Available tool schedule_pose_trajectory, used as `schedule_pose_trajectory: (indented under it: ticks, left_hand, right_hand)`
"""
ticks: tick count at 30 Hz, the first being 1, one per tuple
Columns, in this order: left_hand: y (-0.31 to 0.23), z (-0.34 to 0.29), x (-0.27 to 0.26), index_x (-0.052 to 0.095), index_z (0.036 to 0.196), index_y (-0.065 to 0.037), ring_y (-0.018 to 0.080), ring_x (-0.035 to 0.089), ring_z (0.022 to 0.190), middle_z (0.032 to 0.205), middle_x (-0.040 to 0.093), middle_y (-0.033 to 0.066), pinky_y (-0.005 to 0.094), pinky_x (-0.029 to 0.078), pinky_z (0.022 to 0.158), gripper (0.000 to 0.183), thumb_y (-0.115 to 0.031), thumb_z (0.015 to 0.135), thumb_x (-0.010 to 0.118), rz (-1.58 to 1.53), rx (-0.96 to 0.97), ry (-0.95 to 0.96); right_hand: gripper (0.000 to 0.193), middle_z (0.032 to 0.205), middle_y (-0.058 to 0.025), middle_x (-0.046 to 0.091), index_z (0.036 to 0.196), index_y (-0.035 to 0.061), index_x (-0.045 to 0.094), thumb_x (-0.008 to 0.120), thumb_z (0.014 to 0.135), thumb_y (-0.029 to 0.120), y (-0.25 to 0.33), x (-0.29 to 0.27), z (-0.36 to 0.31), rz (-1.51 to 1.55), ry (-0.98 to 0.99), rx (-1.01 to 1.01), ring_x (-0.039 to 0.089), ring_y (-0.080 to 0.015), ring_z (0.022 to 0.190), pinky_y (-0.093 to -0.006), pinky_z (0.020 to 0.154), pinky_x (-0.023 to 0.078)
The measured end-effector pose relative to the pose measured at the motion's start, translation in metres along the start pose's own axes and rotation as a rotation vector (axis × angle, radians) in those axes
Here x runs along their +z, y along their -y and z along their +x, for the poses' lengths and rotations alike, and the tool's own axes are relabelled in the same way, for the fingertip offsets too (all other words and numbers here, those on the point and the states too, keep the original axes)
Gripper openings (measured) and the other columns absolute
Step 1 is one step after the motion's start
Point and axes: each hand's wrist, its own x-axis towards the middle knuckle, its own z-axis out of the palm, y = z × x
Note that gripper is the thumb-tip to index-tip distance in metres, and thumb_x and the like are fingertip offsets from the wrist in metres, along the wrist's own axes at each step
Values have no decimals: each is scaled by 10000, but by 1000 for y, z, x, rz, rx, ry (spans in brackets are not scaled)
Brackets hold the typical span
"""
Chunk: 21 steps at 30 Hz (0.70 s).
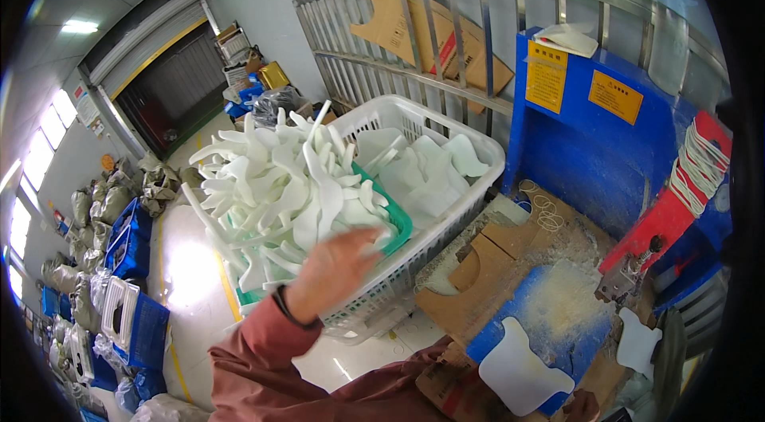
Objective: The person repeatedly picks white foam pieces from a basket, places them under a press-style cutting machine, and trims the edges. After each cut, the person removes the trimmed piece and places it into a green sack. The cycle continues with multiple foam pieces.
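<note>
1. Your hands are apart: left hand (336, 272) near the heaped white pieces (291, 179) in the green basket (401, 219), right hand (583, 406) beside the white panel (522, 370) crossing the blue board (490, 333)'s near edge.
2. Brushing the overfull basket could spill pieces; a loose hold might drop the panel.
3. Blur and cropping obscure your fingers; I can't tell either grip.

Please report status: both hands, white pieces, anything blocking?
Left hand blurred, near green basket, grip unclear. Right hand barely visible, lower edge. White pieces heaped high. No obstruction evident.
</note>
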Motion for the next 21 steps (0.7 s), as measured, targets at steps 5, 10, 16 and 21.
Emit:
schedule_pose_trajectory:
  ticks: [5, 10, 16, 21]
  left_hand:
    - [112, 39, 1, 382, 1585, -58, 417, 704, 1071, 1184, 726, 230, 483, 556, 912, 808, -216, 892, 766, 193, -542, 8]
    - [152, 35, 51, 254, 1640, -74, 453, 692, 1016, 1124, 727, 233, 511, 540, 885, 958, -200, 853, 784, 222, -671, 31]
    - [154, 29, 71, 376, 1597, -102, 405, 626, 1143, 1234, 683, 179, 480, 494, 999, 863, -43, 824, 755, 236, -417, -180]
    - [142, 38, 64, 443, 1566, -104, 390, 603, 1174, 1262, 665, 174, 472, 485, 1016, 792, 12, 835, 722, 214, -262, -278]
  right_hand:
    - [300, 1011, -165, 746, 1175, 14, 719, 638, 1014, 255, -24, 28, -27, 111, 130, 368, 737, -332, 819, -398, 734, 595]
    - [352, 1239, -242, 659, 1256, -52, 631, 693, 953, 116, -71, 39, -42, -69, 112, -350, 731, -382, 887, -391, 704, 630]
    - [329, 1231, -238, 660, 1259, -25, 643, 670, 961, 111, -56, 32, -55, -95, 130, -214, 721, -394, 891, -407, 679, 629]
    - [280, 1132, -213, 714, 1235, 15, 688, 644, 1011, 178, -11, 21, -27, 102, 155, 118, 731, -343, 850, -399, 664, 591]
